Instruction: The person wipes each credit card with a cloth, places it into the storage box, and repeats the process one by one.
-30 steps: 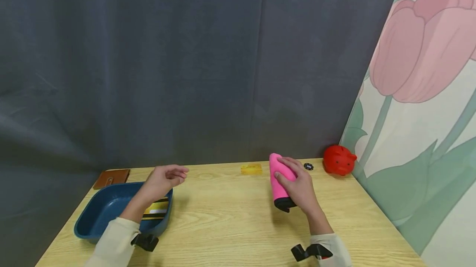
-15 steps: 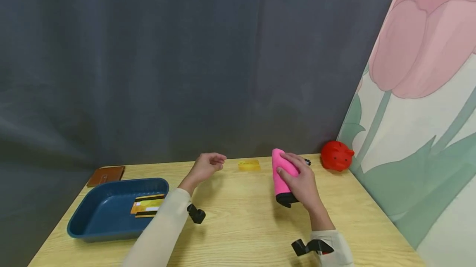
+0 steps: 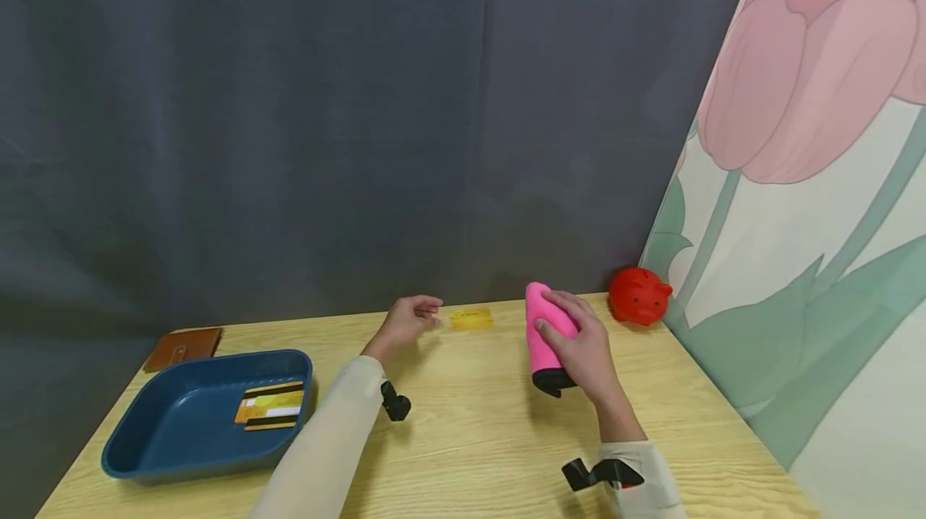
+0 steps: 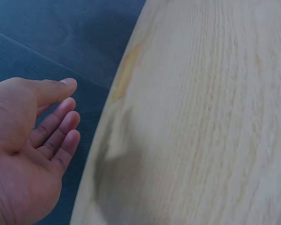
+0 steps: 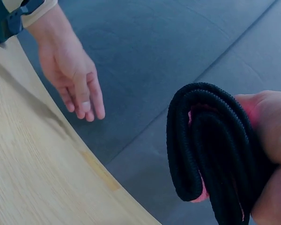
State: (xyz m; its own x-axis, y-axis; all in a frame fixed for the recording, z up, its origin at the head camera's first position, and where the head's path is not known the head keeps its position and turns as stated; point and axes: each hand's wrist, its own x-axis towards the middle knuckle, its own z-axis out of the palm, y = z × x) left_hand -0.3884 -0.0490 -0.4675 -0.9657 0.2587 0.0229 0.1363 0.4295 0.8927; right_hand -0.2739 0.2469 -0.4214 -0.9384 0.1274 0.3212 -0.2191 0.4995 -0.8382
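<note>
My right hand grips a folded pink cloth with a black edge, held above the table. In the right wrist view, the black edge shows its folded layers. My left hand hovers over the back of the table with fingers loosely bent and nothing in them. Just right of its fingertips, a yellow card lies flat near the back edge. The left wrist view shows the left hand apart from that card.
A blue basin at the left holds yellow cards with black stripes. Behind it lies a brown leather wallet-like item. A red piggy bank stands at the back right corner. A dark curtain hangs behind the table.
My left hand has moved right from above the basin to beside the yellow card. The right hand still holds the pink cloth. A black chip near it has become hidden from view.
</note>
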